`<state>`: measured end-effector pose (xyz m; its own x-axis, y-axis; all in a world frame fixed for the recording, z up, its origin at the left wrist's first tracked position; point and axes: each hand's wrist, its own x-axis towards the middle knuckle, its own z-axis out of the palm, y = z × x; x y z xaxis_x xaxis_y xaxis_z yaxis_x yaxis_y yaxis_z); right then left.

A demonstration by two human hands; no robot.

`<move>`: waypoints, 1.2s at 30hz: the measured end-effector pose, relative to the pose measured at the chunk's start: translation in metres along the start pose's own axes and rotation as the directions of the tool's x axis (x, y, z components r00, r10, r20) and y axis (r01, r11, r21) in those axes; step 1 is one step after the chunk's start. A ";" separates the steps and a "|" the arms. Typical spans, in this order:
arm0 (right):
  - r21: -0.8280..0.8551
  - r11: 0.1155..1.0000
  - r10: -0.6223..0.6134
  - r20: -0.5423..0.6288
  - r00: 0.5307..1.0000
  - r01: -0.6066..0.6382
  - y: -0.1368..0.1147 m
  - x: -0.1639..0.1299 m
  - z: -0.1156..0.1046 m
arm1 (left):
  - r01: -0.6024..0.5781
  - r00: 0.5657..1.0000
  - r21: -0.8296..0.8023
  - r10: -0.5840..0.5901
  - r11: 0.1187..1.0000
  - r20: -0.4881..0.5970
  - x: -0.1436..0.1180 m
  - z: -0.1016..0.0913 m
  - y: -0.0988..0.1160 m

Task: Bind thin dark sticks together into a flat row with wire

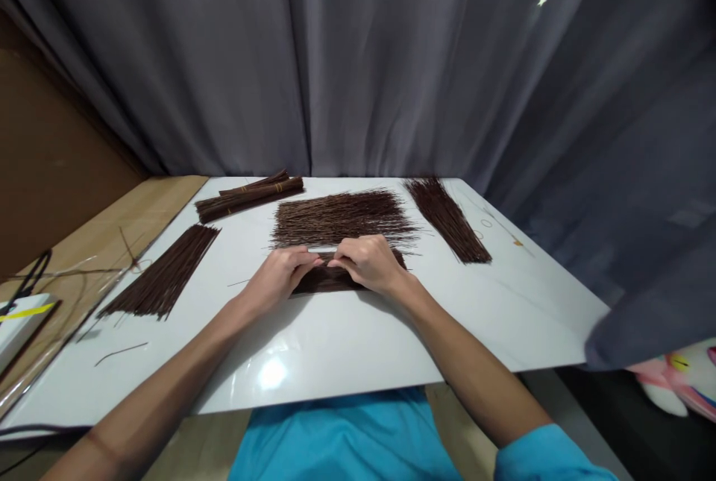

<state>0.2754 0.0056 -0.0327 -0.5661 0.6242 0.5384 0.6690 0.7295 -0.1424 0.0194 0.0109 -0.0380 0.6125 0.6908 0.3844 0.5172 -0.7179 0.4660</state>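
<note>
Both hands on a stick bundle, mid-table.
Head view: white table (347, 347), grey curtain (391, 56) behind. Loose spread of sticks (341, 216) just beyond the hands; piles at left (162, 276) and right (447, 218); tied bundles (249, 196) far left; one stray stick (120, 353) near the front edge. Left hand (280, 276) and right hand (366, 261) pinch a small pale strip (323, 249) over the dark brown bundle (324, 280), which lies flat, partly hidden under the fingers.
</note>
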 end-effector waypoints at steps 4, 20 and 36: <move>0.012 1.000 0.026 0.022 0.999 -0.026 0.001 -0.001 0.001 | 0.060 0.997 0.027 -0.059 0.998 -0.040 -0.001 0.002 -0.001; -0.016 0.997 0.071 0.082 0.994 -0.070 0.002 0.001 -0.002 | 0.038 0.999 0.145 -0.037 0.989 -0.013 0.000 0.000 -0.006; 0.126 0.989 0.070 0.032 0.997 -0.073 0.007 -0.004 -0.006 | 0.027 0.998 -0.127 -0.020 0.991 0.056 0.001 -0.009 0.005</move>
<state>0.2857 0.0068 -0.0306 -0.5332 0.6823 0.5002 0.6424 0.7112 -0.2854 0.0173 0.0092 -0.0282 0.6345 0.6991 0.3297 0.4532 -0.6820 0.5740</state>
